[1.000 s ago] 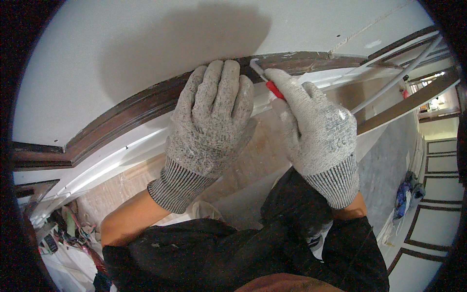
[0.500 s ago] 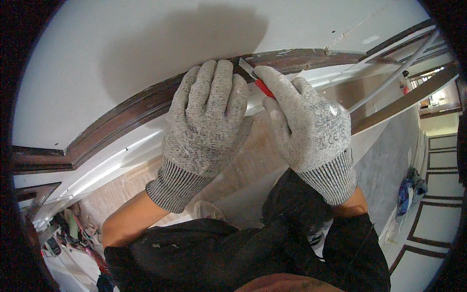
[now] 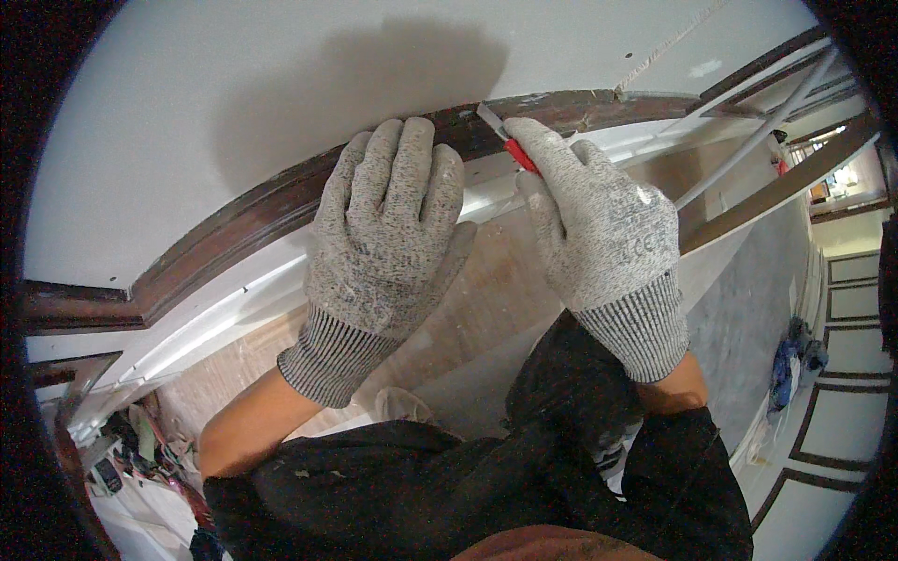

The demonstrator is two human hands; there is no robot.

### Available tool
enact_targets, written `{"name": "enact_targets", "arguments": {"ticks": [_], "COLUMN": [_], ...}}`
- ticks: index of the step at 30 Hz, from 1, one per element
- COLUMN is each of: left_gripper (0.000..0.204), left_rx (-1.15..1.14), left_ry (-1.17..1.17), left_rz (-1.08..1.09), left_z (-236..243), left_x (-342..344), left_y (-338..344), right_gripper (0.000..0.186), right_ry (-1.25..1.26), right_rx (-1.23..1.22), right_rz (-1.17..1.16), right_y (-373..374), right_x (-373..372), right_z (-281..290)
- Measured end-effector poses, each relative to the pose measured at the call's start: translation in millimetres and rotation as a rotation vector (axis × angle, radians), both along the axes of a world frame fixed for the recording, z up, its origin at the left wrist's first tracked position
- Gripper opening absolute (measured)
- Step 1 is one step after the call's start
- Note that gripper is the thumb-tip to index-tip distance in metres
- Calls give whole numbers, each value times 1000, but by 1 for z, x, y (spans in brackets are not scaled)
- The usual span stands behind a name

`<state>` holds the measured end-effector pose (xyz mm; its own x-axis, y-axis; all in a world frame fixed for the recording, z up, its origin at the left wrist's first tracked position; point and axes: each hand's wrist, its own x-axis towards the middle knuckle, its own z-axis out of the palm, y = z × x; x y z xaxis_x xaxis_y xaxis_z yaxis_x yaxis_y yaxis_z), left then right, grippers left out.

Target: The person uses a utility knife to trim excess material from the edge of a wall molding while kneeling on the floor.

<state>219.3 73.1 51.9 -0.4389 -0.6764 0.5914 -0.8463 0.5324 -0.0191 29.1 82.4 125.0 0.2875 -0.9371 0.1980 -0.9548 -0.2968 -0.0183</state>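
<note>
A dark brown wooden moulding (image 3: pixel 243 220) runs along the lower part of a pale grey wall panel (image 3: pixel 159 140). My left hand (image 3: pixel 383 234), in a speckled grey knit glove, lies with its fingertips on the moulding, fingers extended, holding nothing. My right hand (image 3: pixel 608 238), gloved the same way, grips a small red-handled tool (image 3: pixel 519 152) whose thin pale blade (image 3: pixel 488 117) touches the moulding's upper edge, just right of my left fingertips. The underside of my right fingers is hidden.
A wooden board (image 3: pixel 758 196) and a pale rod (image 3: pixel 776 117) slant across the right side. Dark-framed panels (image 3: pixel 847 439) line the far right, near a blue heap (image 3: pixel 786 369). Mixed clutter and tools (image 3: pixel 131 449) lie at lower left. Below me is a dusty floor (image 3: pixel 468 299).
The tool's blade has shifted along the moulding, first left and then back right and slightly up, moving with my right hand. My left hand has moved slightly left.
</note>
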Motion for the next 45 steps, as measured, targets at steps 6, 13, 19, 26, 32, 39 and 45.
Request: {"name": "enact_targets", "arguments": {"ticks": [6, 13, 19, 26, 32, 39, 45], "left_gripper": [61, 60, 60, 60, 58, 58, 58], "left_rx": [8, 5, -13, -64, -26, 38, -38], "left_ry": [4, 10, 3, -27, 15, 180, -129], "left_rz": [2, 17, 30, -41, -91, -246, -143], "left_z": [2, 2, 3, 2, 3, -1, 21], "left_x": [1, -3, -12, -59, -106, -132, -97], "left_y": [2, 2, 2, -27, -43, -66, -50], "right_gripper": [46, 40, 35, 39, 41, 41, 39], "right_ry": [18, -8, -468, -894, -876, -926, -839], "right_rx": [-40, -34, -64, -201, -239, -186, -334], "right_rz": [-27, 1, 83, 99, 163, 239, 455], "right_y": [-1, 1, 4, -4, -15, -25, -38], "right_x": [-5, -10, -39, -61, -81, -81, -89], "right_z": [-6, 0, 9, 12, 2, -5, -9]}}
